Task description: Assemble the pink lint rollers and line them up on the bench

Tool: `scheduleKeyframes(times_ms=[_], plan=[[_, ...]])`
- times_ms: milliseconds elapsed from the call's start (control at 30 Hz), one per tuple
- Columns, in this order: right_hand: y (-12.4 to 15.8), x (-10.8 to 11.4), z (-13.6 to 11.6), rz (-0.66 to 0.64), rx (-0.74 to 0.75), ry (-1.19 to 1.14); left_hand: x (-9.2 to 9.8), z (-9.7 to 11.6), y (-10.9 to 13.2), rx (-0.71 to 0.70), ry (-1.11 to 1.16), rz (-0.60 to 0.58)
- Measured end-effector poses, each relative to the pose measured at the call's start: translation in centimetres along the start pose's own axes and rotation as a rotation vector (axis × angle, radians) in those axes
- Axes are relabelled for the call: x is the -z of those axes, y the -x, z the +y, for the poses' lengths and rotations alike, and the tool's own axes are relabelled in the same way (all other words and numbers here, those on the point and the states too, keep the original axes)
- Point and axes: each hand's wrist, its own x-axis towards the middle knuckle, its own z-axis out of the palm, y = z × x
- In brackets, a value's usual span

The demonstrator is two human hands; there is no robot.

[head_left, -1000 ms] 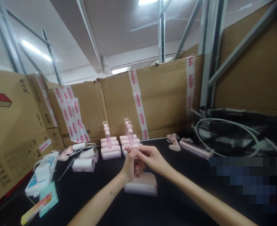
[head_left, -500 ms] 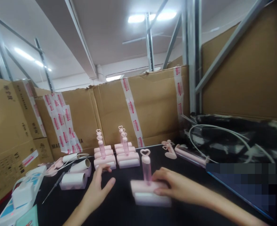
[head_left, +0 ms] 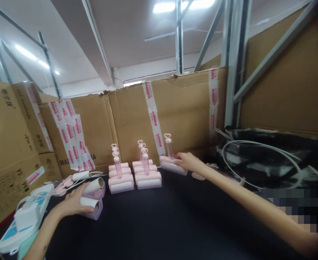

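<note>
My right hand [head_left: 187, 161] grips the base of a pale pink lint roller [head_left: 169, 150] by its right end, at the back of the black table. Its clear pink handle stands upright, topped by a heart-shaped loop. To its left, several similar lint rollers stand in two rows, a middle row [head_left: 148, 179] and a left row [head_left: 121, 182]. My left hand [head_left: 73, 202] is wrapped over a white roll [head_left: 90, 202] in a pale pink case, thumb in front and fingers behind. Just behind lies another white roll [head_left: 94, 184], its hollow end facing right.
A white power strip [head_left: 11, 236] with a plugged-in adapter lies at the left, beside a teal item [head_left: 26, 247]. Cardboard walls [head_left: 126, 115] enclose the back. A white cable loop [head_left: 261, 144] and black plastic lie at the right. A pink part [head_left: 198, 176] lies under my right forearm.
My right hand has carried the lint roller from the table's front middle to the back, right of the rows. My left hand has moved left onto the white roll.
</note>
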Motion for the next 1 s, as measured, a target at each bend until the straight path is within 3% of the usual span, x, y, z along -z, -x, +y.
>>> scheduleKeyframes(times_ms=[100,200,300,367,433,533,667,800,900,1000], plan=[[-2.3,-2.2,0.3,-0.024,0.053,-0.020,-0.7,0.7,0.5,-0.084,0.083,0.000],[-2.4,-3.9,0.1,0.070,0.102,-0.046,-1.0,1.8,1.8,-0.095,0.117,0.015],[-0.5,-4.7,-1.4,0.180,0.191,-0.074,-1.2,2.5,3.5,-0.096,0.157,0.018],[2.1,-4.7,-3.4,0.182,0.381,-0.123,-1.5,3.0,4.8,-0.077,0.165,0.013],[5.4,-4.4,-6.0,0.078,0.589,-0.180,-1.8,4.0,5.9,-0.056,0.164,-0.002],[10.3,-4.1,-9.7,-0.199,0.701,-0.283,-2.2,6.7,6.9,-0.028,0.158,-0.059],[14.0,-4.5,-11.7,-0.519,0.584,-0.419,-2.5,12.0,6.9,0.028,0.042,-0.145],[14.7,-5.1,-12.0,-0.587,0.401,-0.587,-3.8,15.9,6.4,0.132,-0.159,-0.052],[15.0,-4.7,-11.9,-0.565,0.371,-0.676,-6.0,16.4,7.0,0.064,-0.140,0.061],[15.3,-4.2,-11.5,-0.604,0.301,-0.767,-8.1,15.2,7.7,-0.092,-0.010,0.133]])
